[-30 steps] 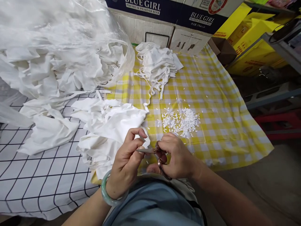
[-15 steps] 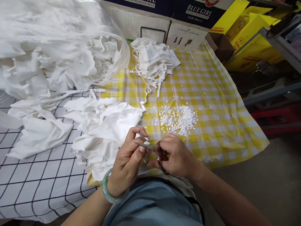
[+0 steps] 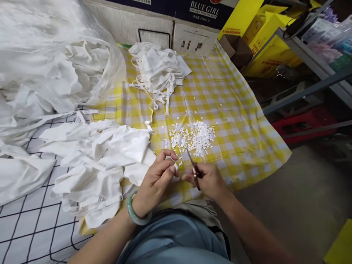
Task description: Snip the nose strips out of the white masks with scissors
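Note:
My left hand [image 3: 158, 179], with a green bangle at its wrist, is closed in a pinch. A small white fabric strip [image 3: 176, 166] shows at its thumb tip; the rest of it is hidden by the fingers. My right hand [image 3: 211, 181] grips a pair of scissors [image 3: 190, 157] by the handles, blades pointing forward over the table and apart from the strip. Just beyond the blades lies a heap of small white cut pieces [image 3: 202, 137]. White cloth items [image 3: 121, 143] lie loosely spread left of my left hand.
A stack of white cloth items with straps [image 3: 156, 68] sits farther back. A large clear plastic bag [image 3: 112, 62] of white cloth fills the back left. Cardboard boxes [image 3: 156, 22] line the back edge. A metal shelf [image 3: 310, 51] stands right of the yellow checked tablecloth [image 3: 236, 121].
The scissors have moved away from my left fingers and swung to point forward, with the blades closer together. The view has shifted to the right. My left hand keeps its pinch.

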### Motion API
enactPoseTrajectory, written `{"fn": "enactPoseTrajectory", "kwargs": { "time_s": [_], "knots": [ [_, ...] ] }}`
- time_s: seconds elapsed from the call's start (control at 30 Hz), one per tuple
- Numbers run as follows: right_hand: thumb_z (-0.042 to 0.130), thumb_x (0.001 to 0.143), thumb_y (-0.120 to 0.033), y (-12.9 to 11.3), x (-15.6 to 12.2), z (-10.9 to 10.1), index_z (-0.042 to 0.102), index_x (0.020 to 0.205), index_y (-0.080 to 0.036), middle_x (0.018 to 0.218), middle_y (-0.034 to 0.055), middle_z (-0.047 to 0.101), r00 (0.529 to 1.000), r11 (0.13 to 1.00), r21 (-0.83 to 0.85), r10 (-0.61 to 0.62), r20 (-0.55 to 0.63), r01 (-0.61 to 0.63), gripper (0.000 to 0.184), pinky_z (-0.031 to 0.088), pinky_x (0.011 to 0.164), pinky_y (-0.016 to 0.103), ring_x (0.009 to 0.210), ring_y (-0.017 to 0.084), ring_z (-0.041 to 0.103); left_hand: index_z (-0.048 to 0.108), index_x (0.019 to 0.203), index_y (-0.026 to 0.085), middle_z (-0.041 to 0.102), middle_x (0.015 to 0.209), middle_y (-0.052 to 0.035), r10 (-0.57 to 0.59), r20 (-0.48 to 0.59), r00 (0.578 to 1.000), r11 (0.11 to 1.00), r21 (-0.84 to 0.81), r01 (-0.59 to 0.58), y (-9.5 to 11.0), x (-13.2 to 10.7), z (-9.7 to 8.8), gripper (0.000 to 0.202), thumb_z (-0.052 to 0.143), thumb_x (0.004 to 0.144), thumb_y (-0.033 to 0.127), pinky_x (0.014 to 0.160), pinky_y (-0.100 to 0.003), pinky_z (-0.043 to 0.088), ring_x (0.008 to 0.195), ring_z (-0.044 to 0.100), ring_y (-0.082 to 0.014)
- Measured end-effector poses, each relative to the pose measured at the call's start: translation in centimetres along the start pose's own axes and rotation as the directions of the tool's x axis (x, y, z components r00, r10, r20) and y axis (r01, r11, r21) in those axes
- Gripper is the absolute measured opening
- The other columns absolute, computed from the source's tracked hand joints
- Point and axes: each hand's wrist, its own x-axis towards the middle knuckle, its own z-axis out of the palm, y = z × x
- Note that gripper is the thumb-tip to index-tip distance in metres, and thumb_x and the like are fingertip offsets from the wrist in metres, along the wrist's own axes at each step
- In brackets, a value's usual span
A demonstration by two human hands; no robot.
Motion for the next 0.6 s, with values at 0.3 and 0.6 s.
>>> {"fn": "enactPoseTrajectory", "kwargs": {
  "time_s": [0.3, 0.6],
  "knots": [
    [0.072, 0.074, -0.062, -3.7, 1.8, 0.8, 0.058, 0.078, -0.02, 0.077, 0.0036, 0.06, 0.96, 0.954, -0.131, -0.253, 0.122, 0.268, 0.045, 0.043, 0.07, 0.034, 0.074, 0.02, 0.053, 0.059, 0.072, 0.015, 0.045, 0.11, -0.0065, -0.118, -0.112, 0.987, 0.965, -0.248, 0.088, 0.2, -2.9, -2.3, 0.034, 0.05, 0.097, 0.036, 0.055, -0.024, 0.037, 0.061, 0.039, -0.0083],
    [0.081, 0.073, -0.045, -5.6, 3.0, 4.7, 0.052, 0.099, -0.022, 0.106, 0.0086, 0.065, 0.947, 0.95, 0.039, -0.312, 0.084, 0.309, 0.045, 0.049, 0.087, 0.037, 0.098, 0.024, 0.061, 0.06, 0.08, 0.019, 0.058, 0.107, -0.0104, 0.174, -0.172, 0.969, 0.849, 0.525, -0.059, 2.3, -4.2, -9.0, 0.018, 0.052, 0.095, 0.025, 0.091, -0.035, 0.046, 0.104, 0.057, -0.0238]
  ]
}}
